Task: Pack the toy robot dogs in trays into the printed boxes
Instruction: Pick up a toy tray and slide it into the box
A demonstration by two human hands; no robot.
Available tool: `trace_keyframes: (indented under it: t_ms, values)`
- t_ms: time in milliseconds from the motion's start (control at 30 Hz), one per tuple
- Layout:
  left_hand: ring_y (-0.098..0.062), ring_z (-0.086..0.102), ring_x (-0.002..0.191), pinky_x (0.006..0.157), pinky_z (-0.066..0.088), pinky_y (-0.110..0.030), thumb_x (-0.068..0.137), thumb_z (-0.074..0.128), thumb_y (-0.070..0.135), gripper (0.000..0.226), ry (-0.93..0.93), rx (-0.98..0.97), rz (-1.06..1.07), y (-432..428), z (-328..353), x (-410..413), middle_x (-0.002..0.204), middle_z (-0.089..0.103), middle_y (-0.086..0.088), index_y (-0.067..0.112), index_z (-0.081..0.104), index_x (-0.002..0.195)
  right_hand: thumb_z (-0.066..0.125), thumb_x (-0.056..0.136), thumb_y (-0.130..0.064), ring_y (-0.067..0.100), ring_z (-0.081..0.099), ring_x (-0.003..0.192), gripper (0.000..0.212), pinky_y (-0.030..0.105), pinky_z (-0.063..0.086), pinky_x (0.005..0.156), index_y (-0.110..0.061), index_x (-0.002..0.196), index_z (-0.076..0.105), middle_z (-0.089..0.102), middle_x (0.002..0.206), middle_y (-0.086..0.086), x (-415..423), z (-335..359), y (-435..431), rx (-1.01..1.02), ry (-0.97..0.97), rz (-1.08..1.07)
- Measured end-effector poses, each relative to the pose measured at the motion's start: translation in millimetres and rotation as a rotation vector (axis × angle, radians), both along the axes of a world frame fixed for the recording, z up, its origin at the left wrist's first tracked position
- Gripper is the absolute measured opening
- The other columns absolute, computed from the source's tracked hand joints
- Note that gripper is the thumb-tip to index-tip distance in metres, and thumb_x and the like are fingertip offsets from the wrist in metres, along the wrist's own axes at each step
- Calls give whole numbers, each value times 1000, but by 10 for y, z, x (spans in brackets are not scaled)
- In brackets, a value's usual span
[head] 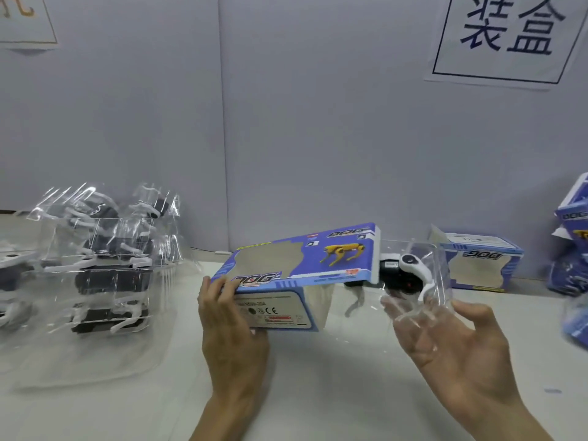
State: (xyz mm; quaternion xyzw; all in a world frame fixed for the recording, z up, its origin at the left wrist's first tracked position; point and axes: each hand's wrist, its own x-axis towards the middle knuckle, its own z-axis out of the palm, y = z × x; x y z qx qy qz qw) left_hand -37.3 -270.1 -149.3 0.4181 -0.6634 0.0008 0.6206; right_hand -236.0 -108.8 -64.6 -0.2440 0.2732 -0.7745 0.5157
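A blue printed box (318,259) with a yellow dog picture is held above the white table. My left hand (229,326) grips its left end, thumb on top near the "DOG" lettering. A clear plastic tray (426,268) holding a black and white toy robot dog (404,272) sticks out of the box's right end. My right hand (445,338) has straight fingers under and against the tray's right end.
A pile of clear trays with black and white robot dogs (105,265) stands at the left. Another printed box (480,262) stands at the back right by the grey wall. More blue boxes (572,256) are stacked at the right edge.
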Motion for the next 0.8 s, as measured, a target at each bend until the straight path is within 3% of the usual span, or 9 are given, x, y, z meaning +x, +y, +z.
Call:
trace_keyframes:
  t_ms: [167,300,367,533,633,700,800]
  values:
    - [-40,32,141,98,46,-63,54,75,-17,88,-31,-39,-51,-19,-26,-10,135,42,-14,10,38,129,92,32,-21,36,62,121,71,30,60,73,-4,99,75,63,132,23,58,-178,-4,-7,-149,64]
    - [-41,32,141,106,38,-63,56,76,-17,87,-29,-65,-71,-23,-18,-15,134,43,-17,8,39,130,93,29,-17,39,70,106,73,34,61,64,-3,96,67,60,134,26,105,-169,-30,12,-180,50]
    - [-42,32,140,107,35,-64,56,76,-18,87,-24,-80,-76,-35,-19,-9,133,44,-20,7,39,131,92,31,-17,40,69,108,77,34,61,66,-3,102,66,61,133,26,101,-139,-35,6,-188,56]
    - [-41,34,139,110,36,-51,54,80,-16,92,-47,-116,-104,-9,12,-9,133,45,-20,10,39,132,90,35,-20,40,70,104,84,30,61,62,-3,114,65,61,133,24,-9,7,-25,-4,-137,11]
    - [-42,36,137,105,40,-54,52,79,-16,90,-127,-157,-140,5,7,-30,134,42,-14,10,41,130,83,51,-23,40,68,109,73,35,61,69,4,117,68,64,129,24,87,-45,-80,117,-33,117]
    - [-40,38,135,98,48,-56,52,80,-13,89,-163,-168,-181,24,-7,-36,134,43,-11,10,43,129,89,54,-31,39,66,111,72,41,60,79,-2,117,70,67,125,19,171,-115,-115,139,78,169]
    - [-31,47,125,73,57,-40,48,85,-1,93,-190,-84,-147,54,-10,-46,131,47,-5,14,46,131,75,65,-51,24,70,97,51,39,57,80,-19,105,69,67,107,8,175,-42,-166,243,346,37]
